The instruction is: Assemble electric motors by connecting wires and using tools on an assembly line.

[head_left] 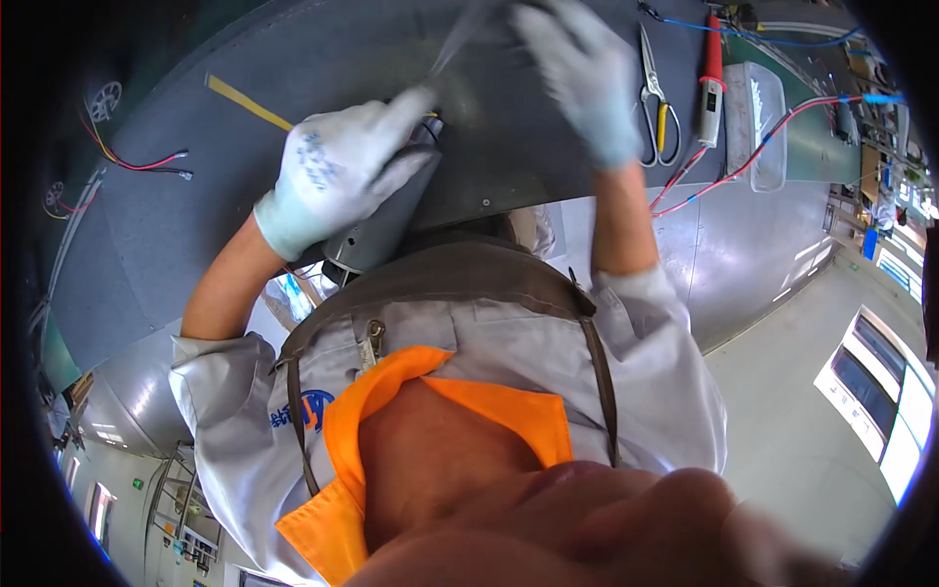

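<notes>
A white work glove covers my left hand (337, 171), which is closed around the upper part of a dark grey cylinder (377, 233). The cylinder leans over the near edge of the dark table, with small holes near its lower end. From my left fingertips a thin, see-through strip (458, 41) runs up and to the right, blurred. My right hand (587, 78), also gloved, is raised over the table to the right of the strip. Motion smears its fingers, and whether they touch the strip cannot be made out.
On the dark grey table (518, 161) lies a yellow strip (249, 103) at left, beside red and black wires (147, 166). To the right are scissors (660, 117), a red-and-white handheld tool (712, 93), a clear plastic tray (770, 147) and a red cable (729, 178).
</notes>
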